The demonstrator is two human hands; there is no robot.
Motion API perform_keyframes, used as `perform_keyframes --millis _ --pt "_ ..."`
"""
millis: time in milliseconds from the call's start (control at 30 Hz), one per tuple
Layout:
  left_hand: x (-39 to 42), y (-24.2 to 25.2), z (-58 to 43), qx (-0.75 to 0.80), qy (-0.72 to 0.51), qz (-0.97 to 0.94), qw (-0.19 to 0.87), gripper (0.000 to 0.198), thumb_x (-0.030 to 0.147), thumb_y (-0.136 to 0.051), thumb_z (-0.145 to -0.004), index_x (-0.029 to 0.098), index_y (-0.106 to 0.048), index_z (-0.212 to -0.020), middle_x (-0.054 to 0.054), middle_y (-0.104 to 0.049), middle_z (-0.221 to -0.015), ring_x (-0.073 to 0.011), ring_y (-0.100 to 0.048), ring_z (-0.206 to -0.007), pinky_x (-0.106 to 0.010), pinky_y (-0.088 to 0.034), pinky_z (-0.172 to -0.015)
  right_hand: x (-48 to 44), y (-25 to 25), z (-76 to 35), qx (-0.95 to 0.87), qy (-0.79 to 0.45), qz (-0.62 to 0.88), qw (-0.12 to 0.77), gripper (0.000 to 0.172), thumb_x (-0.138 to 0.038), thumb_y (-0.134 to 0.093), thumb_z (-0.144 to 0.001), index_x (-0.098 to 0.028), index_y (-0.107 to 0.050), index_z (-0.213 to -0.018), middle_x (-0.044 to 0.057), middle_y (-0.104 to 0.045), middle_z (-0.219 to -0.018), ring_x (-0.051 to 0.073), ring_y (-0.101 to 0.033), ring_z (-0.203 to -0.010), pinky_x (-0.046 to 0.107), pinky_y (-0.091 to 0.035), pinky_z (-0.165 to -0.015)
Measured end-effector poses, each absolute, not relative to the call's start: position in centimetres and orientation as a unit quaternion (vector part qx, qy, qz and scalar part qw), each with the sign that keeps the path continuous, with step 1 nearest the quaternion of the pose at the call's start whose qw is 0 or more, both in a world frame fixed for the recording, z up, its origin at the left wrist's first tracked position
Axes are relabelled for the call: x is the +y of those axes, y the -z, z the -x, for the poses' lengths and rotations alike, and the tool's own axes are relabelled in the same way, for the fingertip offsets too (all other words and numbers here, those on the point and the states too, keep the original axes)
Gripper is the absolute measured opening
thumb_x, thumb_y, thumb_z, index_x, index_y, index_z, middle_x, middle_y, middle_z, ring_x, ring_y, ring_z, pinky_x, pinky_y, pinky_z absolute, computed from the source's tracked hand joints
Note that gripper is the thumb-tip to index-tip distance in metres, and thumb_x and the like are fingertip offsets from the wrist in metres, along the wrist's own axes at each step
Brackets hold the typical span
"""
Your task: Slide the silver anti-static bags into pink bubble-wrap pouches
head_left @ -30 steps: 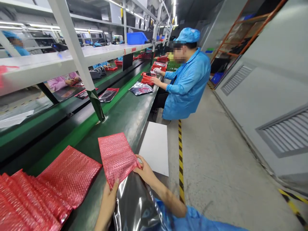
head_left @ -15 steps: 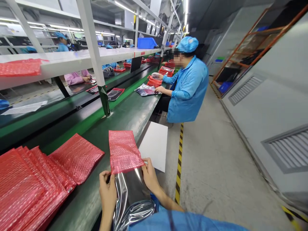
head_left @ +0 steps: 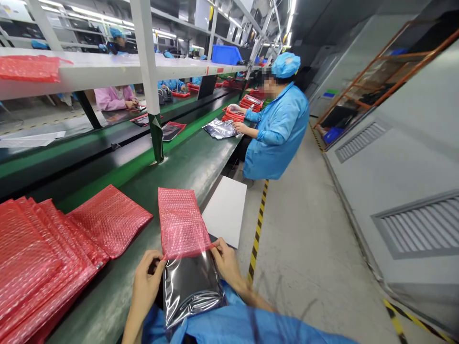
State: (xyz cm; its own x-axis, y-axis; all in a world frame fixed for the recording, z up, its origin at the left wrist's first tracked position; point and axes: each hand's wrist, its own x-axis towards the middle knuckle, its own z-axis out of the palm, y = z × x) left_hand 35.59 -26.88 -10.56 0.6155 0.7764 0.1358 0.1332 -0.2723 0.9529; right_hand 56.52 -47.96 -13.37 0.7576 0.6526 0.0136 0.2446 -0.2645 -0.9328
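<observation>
A red bubble wrap bag (head_left: 182, 220) lies over the bench edge with its opening toward me. My left hand (head_left: 148, 272) pinches the left corner of that opening. At the right corner, my right hand (head_left: 225, 260) grips the bag's edge between thumb and fingers. A dark item in a shiny silvery, see-through bag (head_left: 191, 286) reaches partly into the opening, its near end resting against my blue clothing. More red bubble wrap bags (head_left: 39, 267) are piled on the bench to the left, with one bag (head_left: 111, 220) fanned out at the pile's right.
A white board (head_left: 225, 210) sits below the green bench's (head_left: 186, 162) right edge. A co-worker in blue (head_left: 276, 124) sits farther along, hands on a silvery bag (head_left: 219, 128). A white post (head_left: 146, 62) rises from the bench. A blue bin (head_left: 226, 55) stands on the shelf.
The dark item reaches farther into the red bag, and less of it shows. My left hand has shifted left and down to the bag's corner. The view has tilted slightly.
</observation>
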Motion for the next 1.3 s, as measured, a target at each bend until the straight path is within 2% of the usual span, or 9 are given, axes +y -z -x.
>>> perform_keyframes --millis 133,233,333,533,733,933,1100,1200,1300 --pt "-27.0 9.3 -33.2 0.273 -0.242 -0.74 0.564 0.039 0.06 -0.075 -0.094 0.023 -0.075 -0.082 -0.006 -0.067 -0.091 -0.0225 -0.064 -0.082 -0.029 -0.051 -0.072 -50.3 13.4 -56.1 -0.355 -0.237 0.769 0.475 0.033 -0.052 -0.054 -0.11 -0.024 -0.06 -0.095 0.0 -0.069 -0.079 0.019 -0.064 -0.071 0.03 -0.043 -0.07" --pt "-27.9 8.6 -31.3 0.252 -0.167 -0.744 0.596 0.038 0.057 -0.073 -0.098 0.021 -0.077 -0.086 -0.006 -0.065 -0.095 -0.02 -0.061 -0.082 -0.027 -0.049 -0.073 -52.5 13.3 -55.6 -0.367 -0.277 0.764 0.453 0.036 -0.056 -0.054 -0.109 -0.024 -0.055 -0.093 -0.003 -0.064 -0.072 0.016 -0.059 -0.065 0.027 -0.041 -0.065" --pt "-29.3 7.7 -30.0 0.252 -0.125 -0.732 0.621 0.041 0.058 -0.072 -0.099 0.02 -0.076 -0.083 -0.006 -0.062 -0.092 -0.0192 -0.058 -0.081 -0.027 -0.047 -0.074 -54.6 12.4 -55.2 -0.372 -0.324 0.753 0.435 0.038 -0.059 -0.05 -0.111 -0.024 -0.055 -0.095 -0.002 -0.065 -0.074 0.016 -0.059 -0.067 0.027 -0.042 -0.065" --pt "-32.4 5.4 -28.8 0.265 -0.092 -0.696 0.661 0.044 0.061 -0.073 -0.097 0.021 -0.074 -0.079 -0.006 -0.062 -0.092 -0.0208 -0.06 -0.081 -0.029 -0.05 -0.076 -57.6 11.5 -54.3 -0.391 -0.385 0.724 0.418 0.043 -0.066 -0.051 -0.107 -0.027 -0.051 -0.092 -0.002 -0.06 -0.069 0.017 -0.052 -0.062 0.032 -0.038 -0.064" --pt "-34.6 4.7 -27.3 0.291 -0.081 -0.654 0.694 0.044 0.06 -0.072 -0.098 0.02 -0.074 -0.08 -0.007 -0.062 -0.093 -0.0222 -0.061 -0.085 -0.031 -0.052 -0.079 -58.9 11.4 -54.1 -0.356 -0.439 0.705 0.428 0.043 -0.068 -0.061 -0.1 -0.028 -0.053 -0.088 -0.001 -0.062 -0.071 0.02 -0.053 -0.063 0.033 -0.038 -0.064" --pt "-35.1 3.3 -27.0 0.242 -0.07 -0.625 0.739 0.041 0.058 -0.073 -0.099 0.022 -0.073 -0.078 -0.006 -0.063 -0.089 -0.0212 -0.059 -0.08 -0.033 -0.052 -0.076 -59.5 6.9 -54.7 -0.311 -0.525 0.659 0.439 0.045 -0.063 -0.078 -0.089 -0.028 -0.051 -0.083 -0.004 -0.055 -0.075 0.017 -0.044 -0.068 0.031 -0.036 -0.065" --pt "-35.0 0.3 -28.2 0.226 -0.059 -0.587 0.775 0.044 0.059 -0.075 -0.098 0.02 -0.07 -0.079 -0.006 -0.06 -0.089 -0.0192 -0.056 -0.081 -0.031 -0.048 -0.077 -59.9 1.6 -57.2 -0.327 -0.558 0.65 0.398 0.038 -0.063 -0.077 -0.091 -0.031 -0.059 -0.084 -0.001 -0.057 -0.079 0.021 -0.049 -0.075 0.036 -0.04 -0.073" --pt "-34.8 -3.5 -29.4 0.224 -0.092 -0.553 0.797 0.044 0.056 -0.077 -0.098 0.018 -0.066 -0.078 -0.005 -0.058 -0.088 -0.017 -0.054 -0.082 -0.028 -0.045 -0.076 -60.8 -0.8 -57.8 -0.311 -0.533 0.659 0.43 0.037 -0.066 -0.077 -0.089 -0.034 -0.062 -0.08 0.001 -0.056 -0.072 0.024 -0.051 -0.068 0.04 -0.041 -0.068" --pt "-34.0 -7.6 -30.6 0.21 -0.126 -0.528 0.813 0.042 0.051 -0.081 -0.097 0.017 -0.065 -0.078 -0.003 -0.055 -0.087 -0.0139 -0.05 -0.079 -0.026 -0.041 -0.072 -60.5 -2.9 -58.1 -0.257 -0.45 0.668 0.534 0.045 -0.075 -0.074 -0.083 -0.035 -0.058 -0.071 0.003 -0.053 -0.064 0.029 -0.05 -0.061 0.042 -0.041 -0.057"
